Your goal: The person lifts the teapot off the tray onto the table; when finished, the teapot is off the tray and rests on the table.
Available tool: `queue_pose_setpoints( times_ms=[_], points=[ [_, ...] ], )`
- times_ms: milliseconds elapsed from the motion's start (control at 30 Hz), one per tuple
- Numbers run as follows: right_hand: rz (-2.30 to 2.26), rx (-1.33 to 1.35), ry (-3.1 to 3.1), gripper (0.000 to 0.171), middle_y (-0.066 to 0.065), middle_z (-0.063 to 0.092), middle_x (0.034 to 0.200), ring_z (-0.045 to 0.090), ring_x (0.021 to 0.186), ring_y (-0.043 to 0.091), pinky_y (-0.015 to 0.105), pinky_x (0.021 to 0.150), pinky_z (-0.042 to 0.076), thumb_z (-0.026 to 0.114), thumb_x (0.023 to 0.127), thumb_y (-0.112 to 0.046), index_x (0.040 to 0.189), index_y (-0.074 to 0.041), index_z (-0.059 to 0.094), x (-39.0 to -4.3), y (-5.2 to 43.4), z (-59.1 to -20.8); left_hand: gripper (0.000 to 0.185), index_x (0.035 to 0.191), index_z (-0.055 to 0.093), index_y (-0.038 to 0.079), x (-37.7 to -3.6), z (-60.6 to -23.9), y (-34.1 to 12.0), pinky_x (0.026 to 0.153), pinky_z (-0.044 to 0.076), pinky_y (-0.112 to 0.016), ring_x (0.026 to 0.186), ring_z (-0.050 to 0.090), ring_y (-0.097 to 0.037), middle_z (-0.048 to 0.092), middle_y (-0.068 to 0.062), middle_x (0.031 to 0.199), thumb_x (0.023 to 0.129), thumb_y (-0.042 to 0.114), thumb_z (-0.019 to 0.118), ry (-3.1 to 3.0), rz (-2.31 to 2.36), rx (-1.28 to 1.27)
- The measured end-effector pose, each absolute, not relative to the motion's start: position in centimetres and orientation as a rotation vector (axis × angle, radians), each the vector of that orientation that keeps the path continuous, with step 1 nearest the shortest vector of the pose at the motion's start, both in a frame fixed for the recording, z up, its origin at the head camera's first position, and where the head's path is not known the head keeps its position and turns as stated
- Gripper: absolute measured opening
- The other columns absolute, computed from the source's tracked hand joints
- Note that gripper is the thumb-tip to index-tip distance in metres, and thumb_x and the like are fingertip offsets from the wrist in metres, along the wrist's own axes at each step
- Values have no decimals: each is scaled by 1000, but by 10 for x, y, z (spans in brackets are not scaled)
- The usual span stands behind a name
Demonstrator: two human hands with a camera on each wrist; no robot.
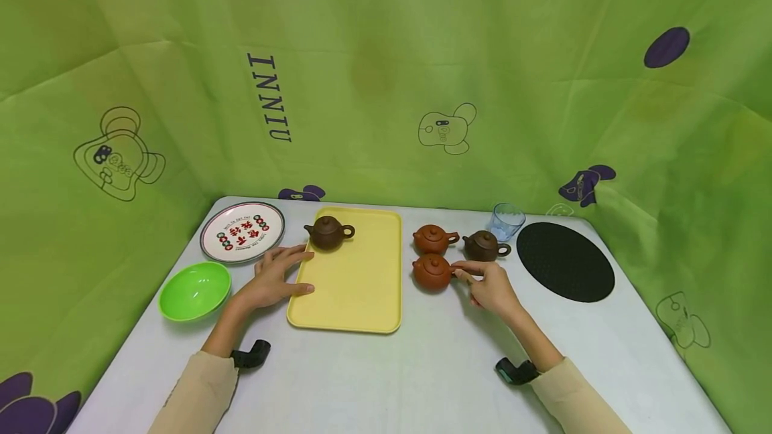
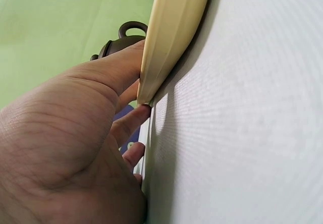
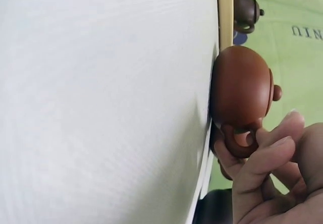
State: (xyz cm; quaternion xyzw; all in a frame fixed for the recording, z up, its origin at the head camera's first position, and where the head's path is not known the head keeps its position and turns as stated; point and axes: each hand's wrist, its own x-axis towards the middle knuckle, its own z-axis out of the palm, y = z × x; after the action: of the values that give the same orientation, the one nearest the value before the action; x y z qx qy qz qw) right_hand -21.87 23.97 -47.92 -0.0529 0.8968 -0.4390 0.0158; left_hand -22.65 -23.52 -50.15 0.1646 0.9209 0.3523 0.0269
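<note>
A yellow tray (image 1: 350,286) lies on the table with a dark brown teapot (image 1: 328,233) at its far left corner. My left hand (image 1: 279,278) rests at the tray's left edge, thumb and forefinger reaching over the rim; in the left wrist view its thumb (image 2: 116,70) touches the rim. My right hand (image 1: 491,286) pinches the handle of a reddish-brown teapot (image 1: 431,272), right of the tray. In the right wrist view, fingers surround that handle (image 3: 239,146). Behind it are another reddish-brown teapot (image 1: 431,240) and, to the right, a dark brown teapot (image 1: 481,246).
A patterned plate (image 1: 242,233) and a green bowl (image 1: 194,292) sit on the left. At the back right stands a clear bluish glass (image 1: 506,221), beside a round black mat (image 1: 565,262). Green cloth (image 1: 374,86) hangs behind and along both sides of the white table (image 1: 374,380).
</note>
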Motion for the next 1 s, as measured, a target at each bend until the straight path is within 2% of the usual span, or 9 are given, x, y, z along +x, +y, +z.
queue_pose_setpoints(
  times_ms=[400,600,700,867,1000],
  points=[
    [-1362,-171,2784,25,4,66,56,55,40,10,28,46,44,70,103,-19,126,-11,77,-217,240,-477,74,152,55,8,-228,-502,-235,112,13,-73,151,15,-53,36,-25,169,90,35,85,2843,1084,497],
    [-1372,-167,2793,31,14,75,70,64,47,21,29,46,47,69,104,-21,132,-7,73,-217,241,-472,74,152,56,9,-228,-503,-235,112,13,-73,152,15,-52,35,-25,169,89,35,85,2839,1087,500],
    [-1375,-183,2817,32,17,75,71,67,50,25,27,46,45,68,105,-23,132,-7,73,-219,241,-468,74,152,56,9,-228,-504,-235,112,12,-73,152,15,-52,35,-24,170,89,35,85,2838,1090,498],
    [-1362,-268,2893,31,17,78,84,70,58,20,25,54,45,70,103,-21,130,-5,74,-224,236,-458,75,152,56,9,-228,-504,-235,112,12,-74,152,15,-52,35,-24,170,89,36,85,2838,1090,497],
    [-1371,-321,2915,31,17,78,85,70,60,18,25,57,47,71,103,-22,128,-6,75,-229,228,-449,74,152,56,8,-228,-504,-235,112,12,-74,152,15,-52,35,-24,170,89,35,85,2836,1094,501]
  ],
)
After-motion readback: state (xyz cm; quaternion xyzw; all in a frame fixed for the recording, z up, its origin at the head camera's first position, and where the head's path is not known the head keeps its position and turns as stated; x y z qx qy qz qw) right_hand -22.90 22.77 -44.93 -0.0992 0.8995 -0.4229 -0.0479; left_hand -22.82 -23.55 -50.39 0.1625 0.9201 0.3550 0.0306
